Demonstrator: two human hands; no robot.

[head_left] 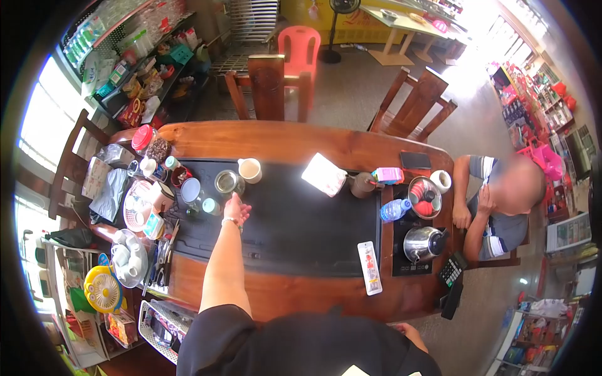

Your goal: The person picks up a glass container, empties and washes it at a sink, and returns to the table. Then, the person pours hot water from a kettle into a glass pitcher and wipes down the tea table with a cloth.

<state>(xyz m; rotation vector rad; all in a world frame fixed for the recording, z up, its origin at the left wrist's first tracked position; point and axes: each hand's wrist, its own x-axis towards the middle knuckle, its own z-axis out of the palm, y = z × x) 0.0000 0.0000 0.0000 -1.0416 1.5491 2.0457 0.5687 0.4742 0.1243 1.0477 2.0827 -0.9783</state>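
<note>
My left hand (236, 210) reaches out over the dark tray (301, 244) set in the wooden table, a bracelet at its wrist. Its fingers look apart, with nothing visible in them. The fingertips are at the near edge of a glass jar (227, 182); I cannot tell if they touch it. A cream cup (249, 170) stands just behind the jar. Left of the hand are a small container with a pale green lid (211, 206) and a clear glass (190, 190). My right hand (411, 335) is low beside my body, its fingers mostly hidden.
Jars, a pink basket (135, 207) and a bowl of white cups (130, 257) crowd the left end. White tissue (324, 175), a water bottle (396, 210), a fruit bowl (425, 197) and a kettle (424, 244) are rightward. A person (498, 203) sits at the right end.
</note>
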